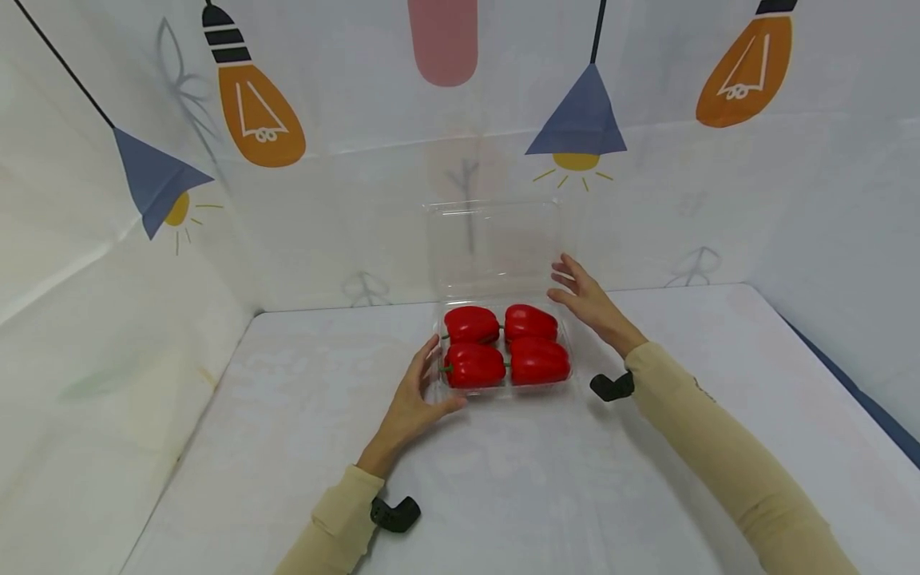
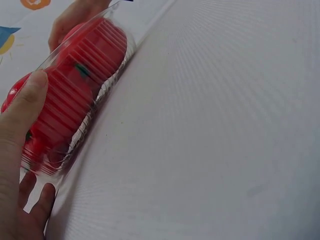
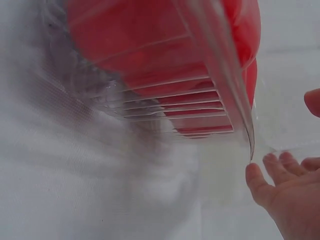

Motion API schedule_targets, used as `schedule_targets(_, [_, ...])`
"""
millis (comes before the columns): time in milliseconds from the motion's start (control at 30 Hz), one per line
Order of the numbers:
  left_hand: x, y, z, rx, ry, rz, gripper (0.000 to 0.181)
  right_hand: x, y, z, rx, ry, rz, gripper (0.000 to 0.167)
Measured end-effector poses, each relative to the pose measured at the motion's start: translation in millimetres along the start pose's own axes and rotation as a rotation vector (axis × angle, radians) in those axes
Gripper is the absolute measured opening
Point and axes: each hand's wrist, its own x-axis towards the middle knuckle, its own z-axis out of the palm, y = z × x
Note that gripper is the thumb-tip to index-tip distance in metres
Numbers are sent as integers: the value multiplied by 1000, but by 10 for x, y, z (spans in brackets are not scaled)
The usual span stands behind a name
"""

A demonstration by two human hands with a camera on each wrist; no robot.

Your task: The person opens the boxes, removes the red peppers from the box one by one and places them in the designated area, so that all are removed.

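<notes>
On the table: red peppers in clear container

Lid up. Left hand: fingers spread along container's left side, thumb near front corner. Right hand: fingers parted by lid's right edge; contact unclear.

Left hand spread wide; right hand outstretched, farther forward.

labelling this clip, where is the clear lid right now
In the head view, the clear lid stands raised near centre, behind the red peppers, with the right hand near its lower right edge.
</notes>
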Motion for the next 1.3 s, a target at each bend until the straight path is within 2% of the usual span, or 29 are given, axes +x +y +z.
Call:
schedule_targets(167, [-5, -3, 8, 8, 30, 16, 95, -26, 10, -1, 2, 0, 1, 80])
schedule_targets(200, [-12, 52, 2, 8, 30, 14, 94, -30, 13, -2, 1, 1, -3, 79])
schedule_targets(300, [-16, 66, 2, 16, 39, 10, 92, -53, 26, -8, 1, 4, -17, 77])
schedule_targets(400, [-21, 64, 4, 17, 39, 12, 92, -84, 51, -17, 4, 9, -37, 74])
schedule_targets(433, [-18, 11, 11, 22, 45, 15, 92, -96, 58, -20, 3, 11, -42, 73])
schedule_targets(600, [-19, 11, 18, 37, 57, 24, 91, -141, 95, -32, -37, 34, -63, 67])
schedule_targets(867, [-3, 20, 38, 60, 75, 66, 89, -212, 130, -39, -57, 54, -49, 63])
schedule_targets(1133, [-11, 29, 30, 74, 57, 7, 90, -343, 157, -2, -113, 71, -69, 56])
schedule_targets(1300, [-12, 15, 25, 48, 61, 16, 90, -405, 159, 35, -121, 40, -117, 51])
